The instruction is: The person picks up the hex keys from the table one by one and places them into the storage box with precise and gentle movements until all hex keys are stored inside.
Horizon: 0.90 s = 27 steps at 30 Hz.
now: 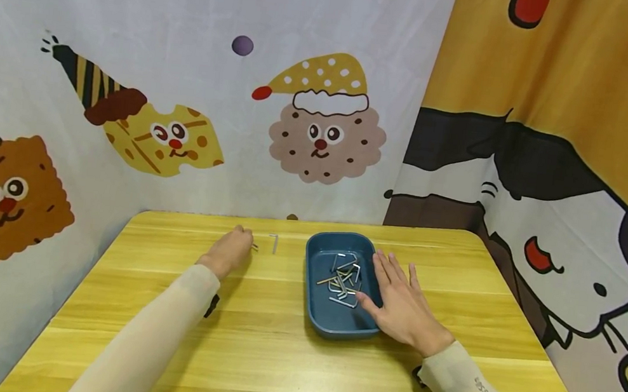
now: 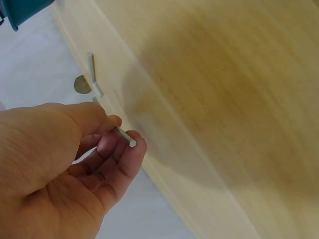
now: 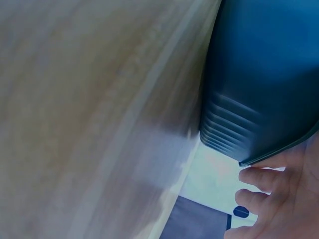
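My left hand (image 1: 229,251) pinches a silver hex key (image 2: 124,135) between thumb and fingers, at the far left part of the table. Just to its right, another hex key (image 1: 276,244) lies on the wood, also visible in the left wrist view. A blue plastic tray (image 1: 310,307) holds several hex keys (image 1: 344,282) in a loose pile, mostly silver. Along the tray's right rim rests my right hand (image 1: 403,304), fingers extended and thumb reaching over the edge. From the right wrist view, the tray's ribbed outer wall (image 3: 232,119) shows beside the fingers (image 3: 256,199).
The wooden table (image 1: 250,368) ends at a white cartoon-printed curtain (image 1: 203,50) behind it. A yellow cartoon curtain (image 1: 477,60) hangs along the right side. The tray stands right of the table's middle, near the back.
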{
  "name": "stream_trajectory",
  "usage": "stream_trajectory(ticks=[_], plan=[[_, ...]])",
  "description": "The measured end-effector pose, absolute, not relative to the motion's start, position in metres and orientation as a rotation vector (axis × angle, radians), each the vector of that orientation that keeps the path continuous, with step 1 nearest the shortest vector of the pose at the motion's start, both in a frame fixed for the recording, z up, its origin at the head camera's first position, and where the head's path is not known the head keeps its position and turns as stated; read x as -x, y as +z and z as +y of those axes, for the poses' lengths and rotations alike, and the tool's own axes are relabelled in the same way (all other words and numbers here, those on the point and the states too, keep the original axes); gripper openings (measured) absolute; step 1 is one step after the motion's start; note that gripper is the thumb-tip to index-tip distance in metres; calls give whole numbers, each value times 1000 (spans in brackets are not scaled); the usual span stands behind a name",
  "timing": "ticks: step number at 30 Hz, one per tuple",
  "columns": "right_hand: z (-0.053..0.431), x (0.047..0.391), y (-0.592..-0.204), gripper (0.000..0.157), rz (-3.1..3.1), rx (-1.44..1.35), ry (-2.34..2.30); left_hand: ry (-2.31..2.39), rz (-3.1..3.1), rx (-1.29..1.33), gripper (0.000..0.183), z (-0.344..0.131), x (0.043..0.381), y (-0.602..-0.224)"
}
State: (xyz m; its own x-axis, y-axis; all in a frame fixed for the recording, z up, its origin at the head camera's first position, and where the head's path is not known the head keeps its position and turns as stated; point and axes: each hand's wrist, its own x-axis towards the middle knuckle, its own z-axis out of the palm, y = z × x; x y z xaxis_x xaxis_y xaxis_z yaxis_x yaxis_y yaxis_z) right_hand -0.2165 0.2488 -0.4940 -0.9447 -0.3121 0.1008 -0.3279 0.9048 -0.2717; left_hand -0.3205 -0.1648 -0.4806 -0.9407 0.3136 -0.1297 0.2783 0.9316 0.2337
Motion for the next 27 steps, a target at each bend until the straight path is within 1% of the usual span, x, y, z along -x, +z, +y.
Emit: stream_trajectory(ticks=[6, 16, 27], plan=[[249, 217, -494, 100, -3009, -510, 431, 401, 2959, -507, 25, -162, 323, -472], [249, 217, -492, 100, -3021, -512, 418, 476, 2966, -541, 32, -146, 321, -451], [248, 217, -493, 98, -3009, -521, 402, 494, 3004, -647, 22, -125, 316, -433]])
